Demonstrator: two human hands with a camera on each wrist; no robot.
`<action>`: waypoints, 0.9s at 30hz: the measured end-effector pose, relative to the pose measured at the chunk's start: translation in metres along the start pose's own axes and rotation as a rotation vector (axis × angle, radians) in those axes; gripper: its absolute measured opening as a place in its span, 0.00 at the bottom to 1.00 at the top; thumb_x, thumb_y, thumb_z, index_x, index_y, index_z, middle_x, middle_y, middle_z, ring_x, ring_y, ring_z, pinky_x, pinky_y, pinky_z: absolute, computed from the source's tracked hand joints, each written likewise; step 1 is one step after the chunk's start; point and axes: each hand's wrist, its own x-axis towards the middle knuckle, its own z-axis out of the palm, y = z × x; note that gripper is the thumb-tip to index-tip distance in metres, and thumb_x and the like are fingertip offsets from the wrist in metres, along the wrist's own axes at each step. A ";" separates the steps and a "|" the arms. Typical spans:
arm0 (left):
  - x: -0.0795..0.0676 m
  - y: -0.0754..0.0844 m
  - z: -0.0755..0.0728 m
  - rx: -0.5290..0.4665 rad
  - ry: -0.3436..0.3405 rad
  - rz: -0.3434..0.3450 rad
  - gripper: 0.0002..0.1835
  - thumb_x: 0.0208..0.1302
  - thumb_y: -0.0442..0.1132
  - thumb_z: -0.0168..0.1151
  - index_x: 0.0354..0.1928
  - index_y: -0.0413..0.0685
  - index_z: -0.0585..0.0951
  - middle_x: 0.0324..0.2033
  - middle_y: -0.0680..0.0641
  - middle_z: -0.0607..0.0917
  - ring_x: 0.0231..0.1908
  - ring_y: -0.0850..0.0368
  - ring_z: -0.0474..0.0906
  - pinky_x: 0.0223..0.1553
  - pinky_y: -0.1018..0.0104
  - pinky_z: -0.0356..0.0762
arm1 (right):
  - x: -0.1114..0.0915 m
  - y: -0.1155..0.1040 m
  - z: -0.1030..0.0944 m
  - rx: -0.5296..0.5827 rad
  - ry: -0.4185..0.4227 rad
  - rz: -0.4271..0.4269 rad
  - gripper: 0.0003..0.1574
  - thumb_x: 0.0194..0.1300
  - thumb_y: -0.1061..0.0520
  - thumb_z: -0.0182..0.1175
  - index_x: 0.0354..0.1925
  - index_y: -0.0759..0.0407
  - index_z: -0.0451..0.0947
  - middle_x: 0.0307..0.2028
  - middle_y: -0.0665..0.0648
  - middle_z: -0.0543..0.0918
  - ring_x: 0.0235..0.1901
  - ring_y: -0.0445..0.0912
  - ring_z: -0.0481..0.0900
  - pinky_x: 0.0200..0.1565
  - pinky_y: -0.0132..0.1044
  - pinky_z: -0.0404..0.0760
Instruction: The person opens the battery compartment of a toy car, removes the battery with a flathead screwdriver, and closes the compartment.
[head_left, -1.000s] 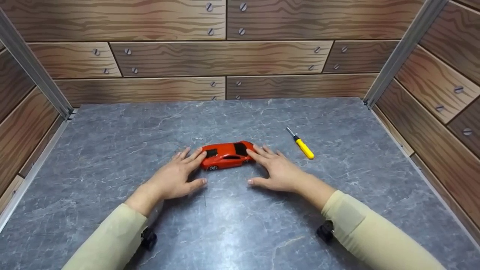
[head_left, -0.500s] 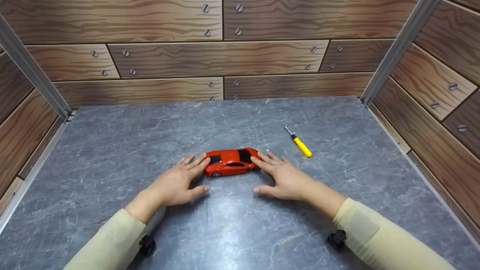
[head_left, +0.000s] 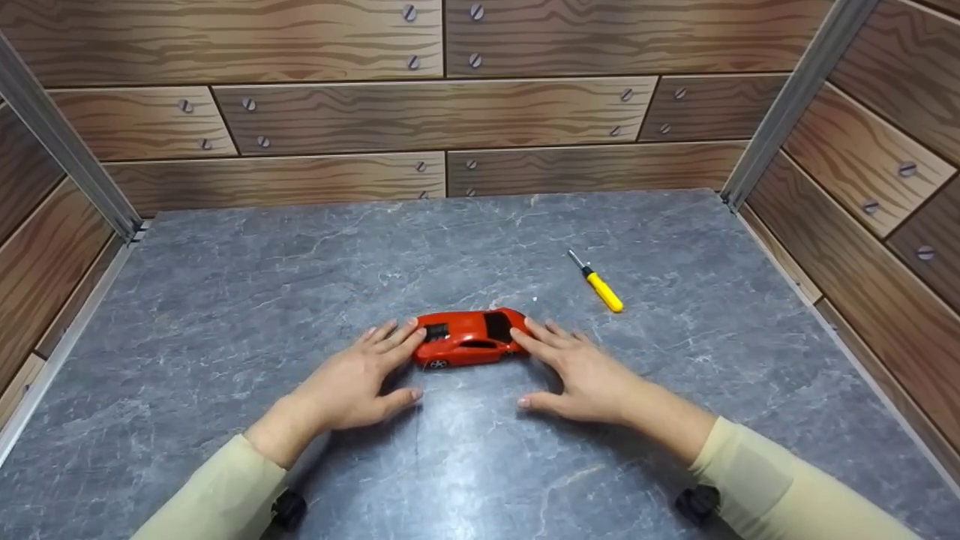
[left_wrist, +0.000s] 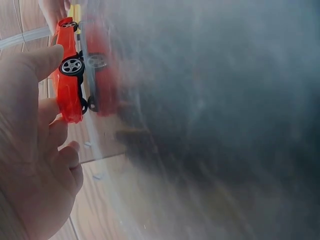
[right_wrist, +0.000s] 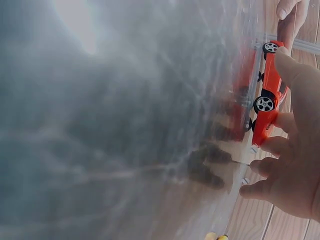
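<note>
A red toy car [head_left: 466, 328] stands on its wheels on the grey marbled table, side-on to me. At its left end, the outstretched fingers of my left hand [head_left: 352, 384] touch the body beside the dark rear panel. My right hand [head_left: 596, 379] reaches the other end, its straight fingers touching the car near the windscreen. Both thumbs are spread away from the car. In the left wrist view the wheels of the car [left_wrist: 68, 90] show close to the tabletop. The right wrist view has the car [right_wrist: 270, 82] beyond my thumb.
A yellow-handled screwdriver [head_left: 602, 290] lies behind my right hand, its metal tip pointing away. A tiny light speck [head_left: 535, 298] sits on the table [head_left: 300, 255] behind the car. Wood-patterned walls [head_left: 442, 116] enclose the back and sides.
The car has slid toward me and slightly right, with both hands moving along at its ends. The screwdriver stays where it lay; the head view has shifted a little.
</note>
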 end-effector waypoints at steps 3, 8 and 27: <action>-0.002 0.003 0.002 0.000 0.000 0.005 0.44 0.77 0.62 0.58 0.84 0.49 0.57 0.83 0.45 0.54 0.81 0.37 0.51 0.80 0.41 0.49 | -0.005 -0.001 0.001 0.000 -0.005 0.004 0.62 0.67 0.20 0.60 0.86 0.39 0.49 0.85 0.54 0.47 0.82 0.62 0.48 0.77 0.68 0.51; -0.007 0.007 0.003 0.001 0.001 0.019 0.44 0.77 0.62 0.58 0.84 0.48 0.57 0.83 0.44 0.54 0.81 0.37 0.51 0.80 0.40 0.48 | -0.013 -0.002 0.002 0.004 -0.004 -0.007 0.61 0.68 0.21 0.61 0.86 0.39 0.49 0.85 0.53 0.47 0.81 0.62 0.50 0.77 0.68 0.52; -0.014 0.016 0.007 0.033 -0.001 0.049 0.44 0.77 0.63 0.57 0.84 0.49 0.58 0.82 0.45 0.56 0.80 0.38 0.53 0.80 0.41 0.50 | -0.033 -0.006 0.004 0.007 -0.017 -0.003 0.61 0.67 0.20 0.60 0.86 0.37 0.50 0.85 0.51 0.47 0.82 0.60 0.49 0.78 0.65 0.52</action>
